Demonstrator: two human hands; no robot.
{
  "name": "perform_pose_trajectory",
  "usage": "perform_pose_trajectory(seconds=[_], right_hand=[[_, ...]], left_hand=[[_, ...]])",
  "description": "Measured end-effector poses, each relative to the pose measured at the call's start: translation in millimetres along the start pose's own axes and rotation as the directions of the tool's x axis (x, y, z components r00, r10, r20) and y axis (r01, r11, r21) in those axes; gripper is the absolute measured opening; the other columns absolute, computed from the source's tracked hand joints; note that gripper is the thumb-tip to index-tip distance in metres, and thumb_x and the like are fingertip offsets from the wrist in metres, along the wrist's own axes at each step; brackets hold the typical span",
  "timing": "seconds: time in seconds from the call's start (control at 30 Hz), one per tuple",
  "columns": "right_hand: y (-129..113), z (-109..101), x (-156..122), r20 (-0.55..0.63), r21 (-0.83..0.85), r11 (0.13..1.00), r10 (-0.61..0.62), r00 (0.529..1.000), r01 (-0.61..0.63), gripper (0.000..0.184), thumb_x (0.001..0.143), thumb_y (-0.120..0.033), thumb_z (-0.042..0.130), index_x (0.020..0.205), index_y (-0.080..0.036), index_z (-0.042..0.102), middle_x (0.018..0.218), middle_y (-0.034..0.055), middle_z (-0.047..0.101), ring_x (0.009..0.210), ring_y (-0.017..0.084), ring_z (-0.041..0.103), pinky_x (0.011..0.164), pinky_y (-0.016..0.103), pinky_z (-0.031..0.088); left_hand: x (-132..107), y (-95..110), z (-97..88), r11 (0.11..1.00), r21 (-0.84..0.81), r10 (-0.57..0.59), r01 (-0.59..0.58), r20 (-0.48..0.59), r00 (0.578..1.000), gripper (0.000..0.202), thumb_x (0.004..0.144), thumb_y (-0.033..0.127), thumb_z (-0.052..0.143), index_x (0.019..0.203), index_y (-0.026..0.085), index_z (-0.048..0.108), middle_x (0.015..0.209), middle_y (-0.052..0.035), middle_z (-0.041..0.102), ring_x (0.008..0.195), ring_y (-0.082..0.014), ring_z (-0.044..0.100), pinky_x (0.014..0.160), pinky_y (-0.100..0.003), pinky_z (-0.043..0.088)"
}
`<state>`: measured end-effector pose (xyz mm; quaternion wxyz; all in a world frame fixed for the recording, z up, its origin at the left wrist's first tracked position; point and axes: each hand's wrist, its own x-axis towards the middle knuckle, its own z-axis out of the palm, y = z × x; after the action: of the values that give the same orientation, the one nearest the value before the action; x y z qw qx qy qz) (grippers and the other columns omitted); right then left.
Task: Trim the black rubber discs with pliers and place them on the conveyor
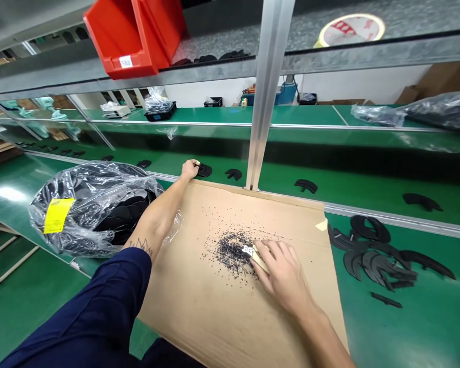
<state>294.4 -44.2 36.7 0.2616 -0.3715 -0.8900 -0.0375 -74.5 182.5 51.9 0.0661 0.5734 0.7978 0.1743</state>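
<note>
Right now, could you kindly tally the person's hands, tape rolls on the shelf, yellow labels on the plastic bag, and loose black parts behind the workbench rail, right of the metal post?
Left hand and right hand: 2
Tape rolls: 1
Yellow labels: 1
Loose black parts: 2
Total: 6

Bright, even light, probably from overhead, puts a white glare on the table [11,193] and glints on the bag [95,204]; shade bands the belt [360,191]. Specks [233,250] look crisp, wide-angle stretch skews the bin [159,36], and the far left goes soft.
</note>
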Motion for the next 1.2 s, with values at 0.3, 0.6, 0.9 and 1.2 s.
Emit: perform_pose_trajectory(seconds=[0.3, 0.6, 0.9, 1.2], right_hand=[[0, 1, 0, 0.004, -0.002, 1.000, 0.009, 1.000, -0.009, 0.031, 0.102, -0.033, 0.049, 0.122, -0.016, 0.064, 0.099, 0.0126, 0.069, 0.089, 0.025, 0.061, 0.076, 0.037, 0.048], [3, 4, -3, 0.026, 0.027, 1.000, 0.010, 1.000, -0.011, 0.031, 0.098, -0.021, 0.050, 0.126, -0.014, 0.062, 0.090, 0.0111, 0.069, 0.083, 0.025, 0.063, 0.069, 0.035, 0.050], [-2, 3, 0, -0.253, 0.134, 0.990, 0.075, 0.965, -0.041, 0.057, 0.097, -0.019, 0.055, 0.152, -0.020, 0.042, 0.120, 0.0185, 0.059, 0.094, 0.026, 0.065, 0.073, 0.039, 0.059], [-25, 12, 7, -0.202, 0.503, 0.854, -0.031, 0.979, 0.131, 0.032, 0.090, -0.008, 0.060, 0.118, -0.024, 0.064, 0.099, 0.0072, 0.068, 0.087, 0.021, 0.068, 0.079, 0.032, 0.056]], left_hand=[[-4, 5, 4.5, 0.996, 0.087, 0.006, -0.006, -0.004, 1.000, 0.036, 0.098, 0.037, 0.062, 0.128, 0.017, 0.060, 0.131, -0.0108, 0.062, 0.115, -0.0232, 0.064, 0.098, -0.045, 0.057], [-32, 83, 30.2, 0.983, -0.040, 0.183, -0.179, 0.165, 0.969, 0.035, 0.098, 0.037, 0.062, 0.127, 0.018, 0.061, 0.129, -0.0103, 0.062, 0.113, -0.0224, 0.065, 0.096, -0.043, 0.058], [-91, 79, -41.6, 0.943, -0.109, 0.326, -0.313, 0.131, 0.936, 0.012, 0.087, 0.020, 0.062, 0.091, 0.014, 0.072, 0.094, -0.0085, 0.074, 0.092, -0.0228, 0.069, 0.082, -0.030, 0.051], [-241, 43, -65.2, 0.581, -0.456, 0.814, -0.675, 0.351, 0.463, 0.009, 0.090, 0.022, 0.065, 0.085, 0.016, 0.065, 0.086, -0.0021, 0.069, 0.079, -0.0129, 0.063, 0.074, -0.022, 0.048]])
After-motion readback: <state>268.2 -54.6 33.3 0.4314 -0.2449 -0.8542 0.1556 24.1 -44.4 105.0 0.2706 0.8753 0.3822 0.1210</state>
